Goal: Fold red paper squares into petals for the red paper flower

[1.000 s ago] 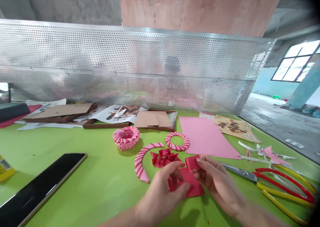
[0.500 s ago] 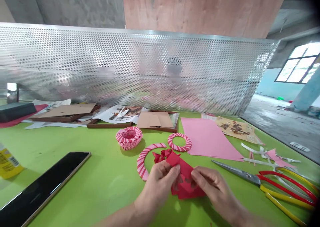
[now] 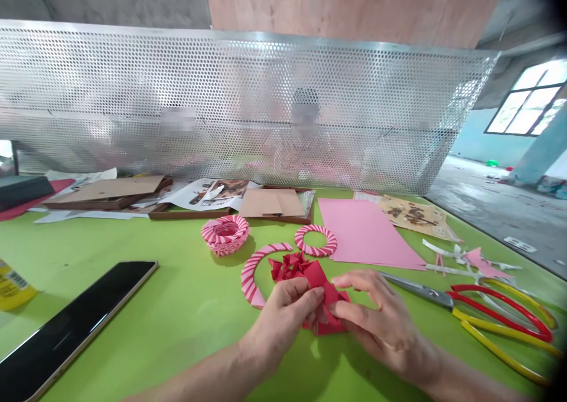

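— Where's the red folded paper sheet [image 3: 326, 290]?
— Near the middle of the green counter [image 3: 177, 325], pinched between both hands, left hand [image 3: 287, 313] and right hand [image 3: 376, 322].
— Any writing?
— The yellow labelled bottle [image 3: 11, 281] is too blurred to read. Red-and-yellow-handled scissors [image 3: 449, 300] lie beside the right hand.

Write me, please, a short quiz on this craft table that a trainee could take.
1. True or false: the scissors lie to the right of the right hand.
2. What do the left hand and the right hand both pinch in their fingers? A pink sheet; B red folded paper; C striped ring.
3. Which hand is nearer the striped paper arc?
Key: 1 true; 2 B; 3 the left hand.
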Demonstrator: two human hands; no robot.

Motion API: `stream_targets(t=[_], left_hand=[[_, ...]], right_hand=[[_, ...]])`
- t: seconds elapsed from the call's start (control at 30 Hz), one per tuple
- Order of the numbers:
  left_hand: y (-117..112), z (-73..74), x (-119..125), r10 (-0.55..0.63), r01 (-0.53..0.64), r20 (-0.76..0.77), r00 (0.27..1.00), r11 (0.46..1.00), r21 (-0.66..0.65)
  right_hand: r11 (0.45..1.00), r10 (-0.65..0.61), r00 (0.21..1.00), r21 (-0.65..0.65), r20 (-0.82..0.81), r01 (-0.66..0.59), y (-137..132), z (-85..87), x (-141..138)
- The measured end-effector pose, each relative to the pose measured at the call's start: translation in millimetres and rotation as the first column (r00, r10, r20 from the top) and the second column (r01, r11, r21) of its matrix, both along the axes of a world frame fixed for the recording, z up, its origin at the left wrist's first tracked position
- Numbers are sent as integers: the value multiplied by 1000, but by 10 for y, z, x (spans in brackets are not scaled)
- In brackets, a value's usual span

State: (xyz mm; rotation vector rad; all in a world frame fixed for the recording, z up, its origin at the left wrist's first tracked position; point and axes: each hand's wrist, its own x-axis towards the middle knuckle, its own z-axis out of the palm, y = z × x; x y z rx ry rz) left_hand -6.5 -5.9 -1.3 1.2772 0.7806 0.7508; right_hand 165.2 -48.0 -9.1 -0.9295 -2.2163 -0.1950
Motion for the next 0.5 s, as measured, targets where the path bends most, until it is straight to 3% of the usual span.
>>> stream_targets(t=[0.27,0.5], left_hand=[[19,-22,1,-65,61,52,997,996,71],[5,3,13,-44,36,105,993,996,81]], right_hand=[[1000,10,999,28,-31,-9,11,30,34],[998,22,998,55,-58,-19,16,25,60]])
